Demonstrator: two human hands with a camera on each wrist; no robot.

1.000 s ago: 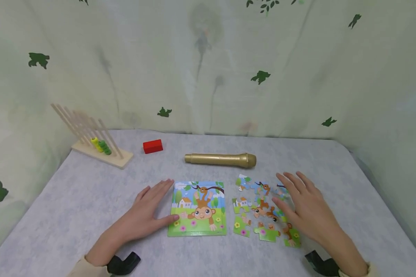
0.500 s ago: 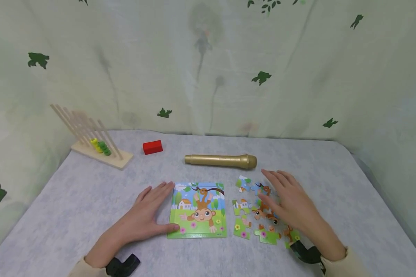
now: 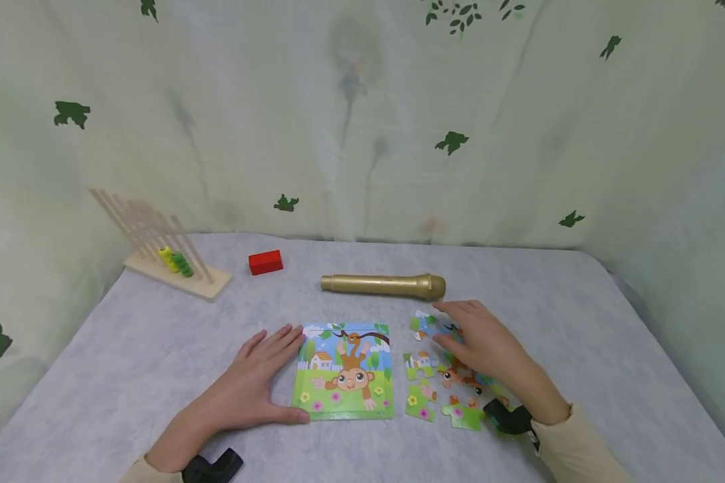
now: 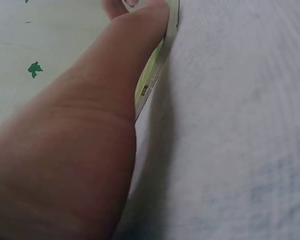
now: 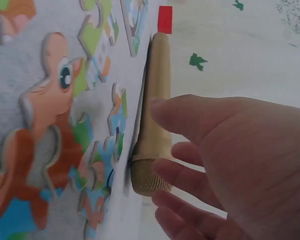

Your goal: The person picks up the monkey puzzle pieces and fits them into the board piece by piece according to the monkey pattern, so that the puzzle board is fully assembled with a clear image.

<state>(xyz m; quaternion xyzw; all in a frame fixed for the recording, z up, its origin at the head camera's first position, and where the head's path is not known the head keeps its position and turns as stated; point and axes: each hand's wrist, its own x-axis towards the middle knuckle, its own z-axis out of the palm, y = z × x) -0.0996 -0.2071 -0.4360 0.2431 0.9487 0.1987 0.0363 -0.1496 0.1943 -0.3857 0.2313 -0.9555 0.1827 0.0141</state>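
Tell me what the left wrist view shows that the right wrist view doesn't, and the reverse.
Only left wrist: the left hand.
Only right wrist: the right hand, the gold microphone, the red block and loose puzzle pieces.
Both: the table cloth, the backdrop with green shapes and, it seems, part of the puzzle board.
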